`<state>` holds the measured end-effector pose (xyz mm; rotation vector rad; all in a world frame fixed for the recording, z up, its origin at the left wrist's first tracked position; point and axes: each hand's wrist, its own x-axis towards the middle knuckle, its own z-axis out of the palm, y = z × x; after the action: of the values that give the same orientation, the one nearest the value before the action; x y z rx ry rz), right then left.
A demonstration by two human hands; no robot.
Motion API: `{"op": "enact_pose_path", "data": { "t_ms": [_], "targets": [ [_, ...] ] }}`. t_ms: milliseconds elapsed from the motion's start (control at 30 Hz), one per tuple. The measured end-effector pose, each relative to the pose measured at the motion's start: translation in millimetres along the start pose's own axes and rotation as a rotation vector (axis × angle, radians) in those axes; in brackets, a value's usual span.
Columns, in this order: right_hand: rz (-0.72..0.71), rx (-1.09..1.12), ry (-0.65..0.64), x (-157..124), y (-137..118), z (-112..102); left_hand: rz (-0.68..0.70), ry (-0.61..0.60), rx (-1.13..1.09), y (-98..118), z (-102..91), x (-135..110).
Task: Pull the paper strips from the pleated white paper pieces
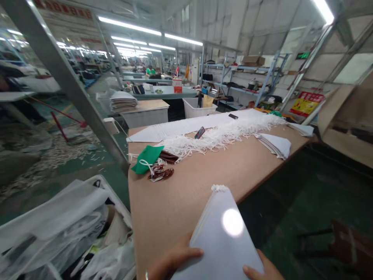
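Observation:
Both my hands hold a stack of white panels [218, 237] that narrows toward its far end over the near edge of the table. My left hand [185, 251] grips its left side, thumb on top and fingers hidden beneath. On the right side my right hand [265, 267] is closed the same way, partly cut off by the bottom of the view. White bunched strings or ties [219, 188] gather at the narrow tip. A round bright light spot lies on the top panel. The panels' exact kind cannot be made out.
On the brown table [230, 167] lie a long row of white panels [180, 128] with tangled white strings [204, 144], a phone [199, 133], green cloth [148, 158], brown wrappers [161, 172] and folded white stacks [275, 144]. A metal post [78, 93] and filled bin [115, 198] stand left.

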<state>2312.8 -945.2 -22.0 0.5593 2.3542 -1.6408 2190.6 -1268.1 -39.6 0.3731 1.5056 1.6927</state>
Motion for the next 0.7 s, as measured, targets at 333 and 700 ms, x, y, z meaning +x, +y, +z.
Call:
{"op": "enact_pose_path", "data": {
  "t_ms": [333,700],
  "targets": [
    [-0.052,0.141,-0.357,227,-95,-42,-0.035,0.273,0.039,75,-93.1,143],
    [0.047,-0.185,-0.721,439,-105,-66,-0.109,0.753,0.025,46,-99.5,223]
  ]
}}
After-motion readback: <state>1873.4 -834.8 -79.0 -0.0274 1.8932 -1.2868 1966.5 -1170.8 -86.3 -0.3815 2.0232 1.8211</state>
